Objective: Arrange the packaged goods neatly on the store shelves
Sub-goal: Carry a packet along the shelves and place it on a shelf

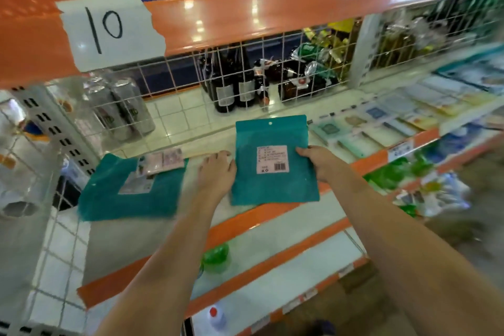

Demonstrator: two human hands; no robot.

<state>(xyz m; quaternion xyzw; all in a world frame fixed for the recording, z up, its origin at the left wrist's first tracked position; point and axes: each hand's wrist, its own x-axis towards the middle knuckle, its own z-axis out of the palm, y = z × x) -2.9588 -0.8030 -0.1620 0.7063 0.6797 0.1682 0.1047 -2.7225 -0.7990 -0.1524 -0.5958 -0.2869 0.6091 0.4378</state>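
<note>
A teal flat packet [272, 161] with a pink barcode label lies on the white shelf [191, 117], label side up. My right hand [319, 161] holds its right edge, with the thumb on top. My left hand [216, 172] lies flat with straight fingers against the packet's left edge. A second teal packet [128, 194] lies to the left on the same shelf and hangs over the front edge. A small pink packet [163, 162] rests on its upper part.
A wire mesh divider [245, 73] stands at the back, with dark bottles [234, 84] and cans [120, 106] behind it. Rows of flat packets [395, 117] fill the shelf to the right. Lower shelves hold a green bottle [215, 255]. A paper sign reading 10 [109, 27] hangs above.
</note>
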